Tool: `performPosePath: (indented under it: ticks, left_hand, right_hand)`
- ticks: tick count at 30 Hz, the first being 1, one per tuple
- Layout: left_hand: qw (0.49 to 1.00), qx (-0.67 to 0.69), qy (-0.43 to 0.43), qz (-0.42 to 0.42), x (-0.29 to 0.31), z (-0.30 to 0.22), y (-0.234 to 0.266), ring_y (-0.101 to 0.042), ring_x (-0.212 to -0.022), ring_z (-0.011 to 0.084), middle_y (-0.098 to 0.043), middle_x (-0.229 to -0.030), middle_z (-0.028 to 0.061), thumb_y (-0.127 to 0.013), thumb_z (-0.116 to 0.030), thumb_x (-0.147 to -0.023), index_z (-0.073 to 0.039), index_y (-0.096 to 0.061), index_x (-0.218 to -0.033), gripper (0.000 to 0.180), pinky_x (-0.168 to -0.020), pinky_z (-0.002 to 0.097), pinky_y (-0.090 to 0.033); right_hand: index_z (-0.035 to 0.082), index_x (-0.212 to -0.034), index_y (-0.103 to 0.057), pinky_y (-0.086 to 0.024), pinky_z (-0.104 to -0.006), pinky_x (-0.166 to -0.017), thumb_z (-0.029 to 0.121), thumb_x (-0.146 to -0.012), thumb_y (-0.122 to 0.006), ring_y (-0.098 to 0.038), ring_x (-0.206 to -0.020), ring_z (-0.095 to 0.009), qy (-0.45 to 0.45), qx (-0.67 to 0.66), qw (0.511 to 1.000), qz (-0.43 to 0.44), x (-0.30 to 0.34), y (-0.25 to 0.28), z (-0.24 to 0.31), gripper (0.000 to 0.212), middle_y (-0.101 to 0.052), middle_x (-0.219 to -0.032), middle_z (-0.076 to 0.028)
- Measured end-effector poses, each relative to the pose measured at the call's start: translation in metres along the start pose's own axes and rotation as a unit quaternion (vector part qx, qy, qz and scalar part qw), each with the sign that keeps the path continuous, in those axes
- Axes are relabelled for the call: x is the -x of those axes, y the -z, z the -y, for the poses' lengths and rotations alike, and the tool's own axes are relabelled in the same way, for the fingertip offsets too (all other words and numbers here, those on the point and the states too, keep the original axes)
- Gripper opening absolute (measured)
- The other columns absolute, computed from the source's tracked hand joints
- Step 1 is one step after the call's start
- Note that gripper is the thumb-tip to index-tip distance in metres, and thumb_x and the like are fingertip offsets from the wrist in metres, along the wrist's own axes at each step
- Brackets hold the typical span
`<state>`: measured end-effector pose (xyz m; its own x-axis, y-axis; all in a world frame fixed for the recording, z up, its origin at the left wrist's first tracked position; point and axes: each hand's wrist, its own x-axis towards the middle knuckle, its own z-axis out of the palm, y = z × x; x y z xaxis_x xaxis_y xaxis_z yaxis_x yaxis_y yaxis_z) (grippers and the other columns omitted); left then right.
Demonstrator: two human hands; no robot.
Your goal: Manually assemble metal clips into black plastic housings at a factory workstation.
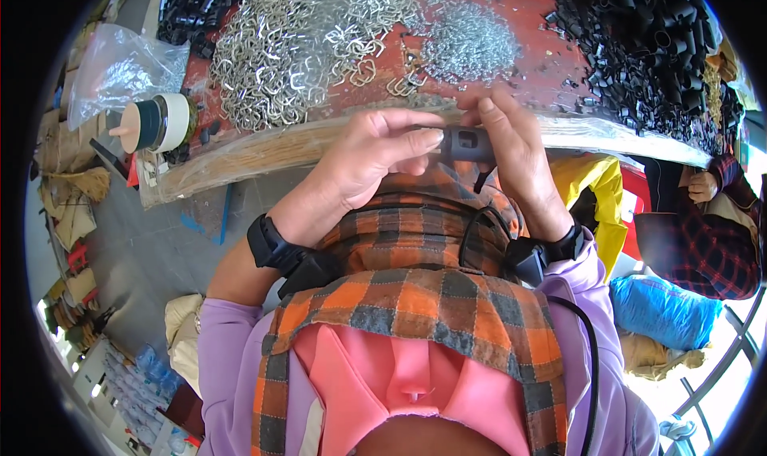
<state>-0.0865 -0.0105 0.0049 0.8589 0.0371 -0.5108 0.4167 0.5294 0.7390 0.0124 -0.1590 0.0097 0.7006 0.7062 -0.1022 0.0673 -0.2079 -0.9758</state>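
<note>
As left fingers and right fingers held the black tube, I judged it light, stiff; its ends gripped best.

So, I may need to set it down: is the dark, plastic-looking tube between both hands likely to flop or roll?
The tube is probably stiff, as its outline shows no sag. Its rounded side suggests it might roll when pushed.

One left hand, one right hand and one dark cylindrical part are counted. On one counter, one heap of silver hooks, one heap of small silvery pieces and two heaps of black parts are seen. Two wrist devices are worn.
</note>
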Motion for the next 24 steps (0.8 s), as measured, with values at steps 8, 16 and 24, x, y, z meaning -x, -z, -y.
performPosePath:
  ticks: [8, 16, 24]
  left_hand:
    - [0.997, -0.072, -0.03, 0.003, -0.009, -0.003, -0.001, -0.049, -0.055, 0.0043, -0.057, -0.072, 0.0028, -0.061, -0.016, -0.075, 0.004, -0.054, -0.096, 0.03, -0.051, 0.0157, -0.043]
    - [0.994, -0.101, -0.038, 0.003, -0.015, -0.005, -0.007, -0.048, -0.054, 0.0038, -0.057, -0.069, 0.002, -0.061, -0.018, -0.075, 0.003, -0.055, -0.095, 0.029, -0.048, 0.016, -0.042]
    - [0.995, -0.086, -0.01, 0.049, -0.013, -0.01, -0.005, -0.049, -0.06, 0.0051, -0.055, -0.078, 0.0029, -0.06, -0.015, -0.075, 0.001, -0.048, -0.106, 0.037, -0.051, 0.0177, -0.043]
  right_hand:
    - [0.0, -0.091, -0.05, -0.037, -0.0192, -0.053, 0.019, -0.088, -0.035, -0.046, -0.061, -0.008, 0.057, 0.091, 0.994, -0.015, -0.001, -0.002, -0.004, 0.025, -0.051, -0.069, -0.002]
    - [0.0, -0.092, -0.05, -0.039, -0.0218, -0.06, 0.017, -0.087, -0.036, -0.047, -0.067, -0.009, 0.004, 0.1, 0.994, -0.044, -0.004, -0.009, 0.002, 0.022, -0.051, -0.069, -0.004]
    - [-0.002, -0.103, -0.046, -0.037, -0.0298, -0.077, 0.028, -0.076, -0.054, -0.048, -0.089, -0.019, 0.145, 0.051, 0.976, 0.156, -0.008, 0.013, 0.001, 0.042, -0.05, -0.094, -0.012]
